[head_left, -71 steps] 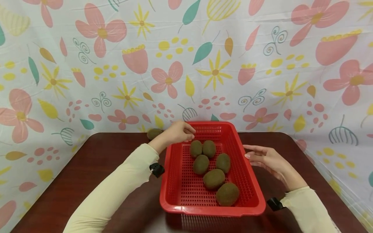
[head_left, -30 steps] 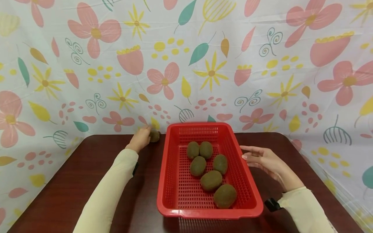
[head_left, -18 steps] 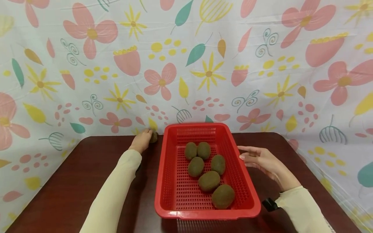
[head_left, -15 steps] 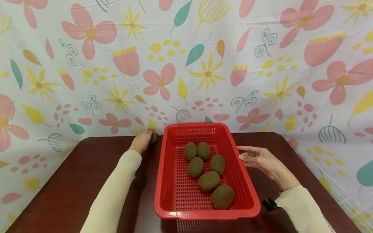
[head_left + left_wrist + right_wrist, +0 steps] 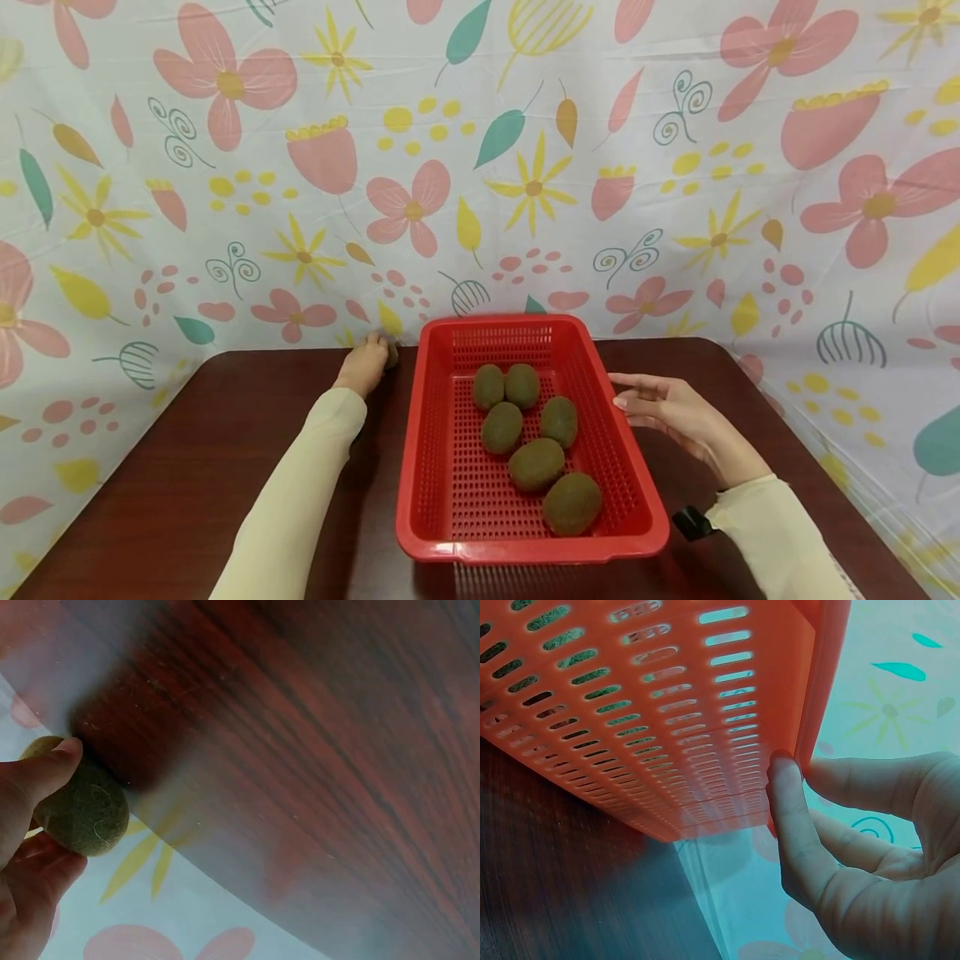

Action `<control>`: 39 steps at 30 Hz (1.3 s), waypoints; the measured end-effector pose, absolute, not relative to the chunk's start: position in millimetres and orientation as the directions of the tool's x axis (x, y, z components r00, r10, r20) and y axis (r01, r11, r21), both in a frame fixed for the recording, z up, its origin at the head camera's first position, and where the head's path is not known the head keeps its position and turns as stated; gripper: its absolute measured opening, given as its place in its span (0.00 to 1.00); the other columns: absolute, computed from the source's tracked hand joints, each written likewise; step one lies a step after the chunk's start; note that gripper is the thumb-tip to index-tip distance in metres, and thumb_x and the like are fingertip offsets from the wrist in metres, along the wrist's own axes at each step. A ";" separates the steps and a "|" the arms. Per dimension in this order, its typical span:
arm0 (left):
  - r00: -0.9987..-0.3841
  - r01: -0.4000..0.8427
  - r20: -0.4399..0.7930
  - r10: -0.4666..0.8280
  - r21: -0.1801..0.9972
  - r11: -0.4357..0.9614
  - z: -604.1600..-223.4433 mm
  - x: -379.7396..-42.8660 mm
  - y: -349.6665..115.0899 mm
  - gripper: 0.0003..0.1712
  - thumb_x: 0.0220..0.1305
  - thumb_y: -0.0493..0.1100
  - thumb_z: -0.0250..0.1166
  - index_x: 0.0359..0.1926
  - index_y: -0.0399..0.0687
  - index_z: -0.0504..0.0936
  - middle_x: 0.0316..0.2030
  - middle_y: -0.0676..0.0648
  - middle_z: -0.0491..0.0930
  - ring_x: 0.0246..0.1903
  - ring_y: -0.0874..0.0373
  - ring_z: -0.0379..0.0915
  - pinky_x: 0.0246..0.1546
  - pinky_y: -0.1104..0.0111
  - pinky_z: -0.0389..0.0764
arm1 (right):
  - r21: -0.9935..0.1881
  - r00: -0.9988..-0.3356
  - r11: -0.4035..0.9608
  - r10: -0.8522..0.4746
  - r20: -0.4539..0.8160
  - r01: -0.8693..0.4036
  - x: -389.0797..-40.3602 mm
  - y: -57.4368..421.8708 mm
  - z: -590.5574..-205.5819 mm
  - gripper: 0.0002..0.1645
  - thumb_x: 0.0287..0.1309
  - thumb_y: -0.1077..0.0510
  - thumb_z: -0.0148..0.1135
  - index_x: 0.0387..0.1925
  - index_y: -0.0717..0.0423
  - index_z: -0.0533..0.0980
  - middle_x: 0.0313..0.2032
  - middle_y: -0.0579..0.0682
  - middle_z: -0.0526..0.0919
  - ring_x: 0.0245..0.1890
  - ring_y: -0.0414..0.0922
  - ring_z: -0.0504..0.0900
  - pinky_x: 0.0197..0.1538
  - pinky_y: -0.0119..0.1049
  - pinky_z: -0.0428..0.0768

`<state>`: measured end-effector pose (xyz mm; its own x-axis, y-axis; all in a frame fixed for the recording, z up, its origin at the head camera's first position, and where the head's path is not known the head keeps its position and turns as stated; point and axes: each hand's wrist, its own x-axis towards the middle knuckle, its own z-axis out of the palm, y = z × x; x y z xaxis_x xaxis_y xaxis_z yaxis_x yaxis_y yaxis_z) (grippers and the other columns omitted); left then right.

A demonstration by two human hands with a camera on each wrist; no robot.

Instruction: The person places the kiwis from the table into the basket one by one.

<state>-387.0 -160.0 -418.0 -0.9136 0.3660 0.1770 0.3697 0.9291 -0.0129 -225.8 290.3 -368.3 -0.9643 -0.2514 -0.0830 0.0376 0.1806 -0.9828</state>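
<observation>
My left hand [image 5: 363,365] is at the back left of the table, thumb and fingers around a brown fuzzy kiwi [image 5: 86,806]. In the head view only the kiwi's right side shows past the fingers. A red perforated plastic basket [image 5: 525,550] stands in the middle, with several kiwis [image 5: 536,465] lying loose on its floor. At the basket's right side is my right hand [image 5: 678,417]. In the right wrist view, its fingertips [image 5: 784,761] meet at the rim's edge, one against the outer wall and one just outside the lip.
The dark reddish-brown table [image 5: 187,467] ends at the back against a white floral curtain [image 5: 480,167]. Bare tabletop lies left of the basket. The basket's tall side wall [image 5: 420,433] stands between my left hand and the kiwis inside.
My left hand has moved from over the basket's back left corner, out to the kiwi on the table, and its fingers have closed around it. My right hand stays at the basket's rim.
</observation>
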 end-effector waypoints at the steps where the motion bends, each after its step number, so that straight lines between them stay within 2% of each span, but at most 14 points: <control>1: -0.917 0.362 0.173 0.359 -0.016 0.932 -417.8 -386.9 -159.9 0.18 0.54 0.28 0.68 0.45 0.29 0.73 0.47 0.31 0.68 0.47 0.35 0.70 0.45 0.53 0.78 | -0.983 -0.965 0.181 -0.250 -0.083 0.037 -225.7 290.2 -368.1 0.37 0.64 0.60 0.61 0.68 0.71 0.58 0.47 0.53 0.84 0.42 0.44 0.85 0.47 0.40 0.82; 3: -0.921 0.351 0.175 0.349 -0.025 0.936 -417.3 -385.6 -158.6 0.19 0.54 0.28 0.69 0.46 0.28 0.73 0.46 0.31 0.69 0.47 0.36 0.70 0.44 0.52 0.78 | -0.982 -0.966 0.186 -0.245 -0.084 0.038 -225.6 290.0 -367.9 0.37 0.63 0.60 0.61 0.68 0.70 0.58 0.46 0.53 0.84 0.42 0.44 0.85 0.47 0.39 0.82; 9: -0.915 0.340 0.216 0.341 -0.046 0.939 -418.6 -380.8 -155.2 0.10 0.62 0.21 0.55 0.45 0.25 0.73 0.43 0.31 0.70 0.46 0.37 0.71 0.44 0.53 0.79 | -0.978 -0.968 0.203 -0.232 -0.092 0.044 -224.2 289.1 -366.7 0.38 0.63 0.59 0.62 0.68 0.70 0.59 0.43 0.52 0.84 0.41 0.43 0.85 0.47 0.39 0.82; 17: -0.906 0.345 0.230 0.356 -0.085 0.935 -418.3 -378.3 -156.1 0.10 0.61 0.22 0.58 0.44 0.25 0.73 0.42 0.31 0.70 0.45 0.37 0.72 0.42 0.53 0.80 | -0.980 -0.967 0.194 -0.240 -0.082 0.035 -224.1 288.8 -366.7 0.38 0.63 0.60 0.61 0.68 0.71 0.58 0.46 0.54 0.84 0.42 0.43 0.85 0.47 0.39 0.82; 25: -0.909 0.341 0.240 0.341 -0.044 0.939 -417.2 -378.0 -158.0 0.09 0.62 0.24 0.57 0.42 0.29 0.67 0.42 0.32 0.70 0.43 0.37 0.72 0.39 0.52 0.80 | -0.981 -0.966 0.188 -0.243 -0.084 0.038 -224.8 290.0 -367.6 0.38 0.63 0.60 0.61 0.68 0.71 0.58 0.46 0.53 0.84 0.42 0.43 0.85 0.47 0.39 0.82; 33: -0.911 0.322 0.267 0.315 -0.019 0.946 -415.5 -377.0 -161.8 0.11 0.59 0.26 0.60 0.41 0.28 0.68 0.38 0.32 0.72 0.39 0.38 0.74 0.34 0.52 0.81 | -0.983 -0.964 0.181 -0.253 -0.079 0.033 -225.2 290.8 -369.3 0.37 0.64 0.59 0.61 0.68 0.70 0.59 0.47 0.54 0.83 0.42 0.44 0.84 0.47 0.39 0.82; 39: -0.930 0.290 0.241 0.278 0.016 0.957 -409.5 -374.5 -165.4 0.09 0.60 0.28 0.59 0.39 0.30 0.67 0.36 0.32 0.73 0.37 0.38 0.75 0.32 0.51 0.80 | -0.983 -0.966 0.183 -0.247 -0.076 0.030 -225.2 290.3 -369.0 0.38 0.63 0.59 0.62 0.68 0.70 0.59 0.46 0.55 0.83 0.42 0.45 0.85 0.47 0.39 0.82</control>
<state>-374.5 -165.4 -409.5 -0.9299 0.2781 0.2408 0.2904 0.9568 0.0164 -225.2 290.3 -369.0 -0.9661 -0.2468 -0.0757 0.0302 0.1832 -0.9826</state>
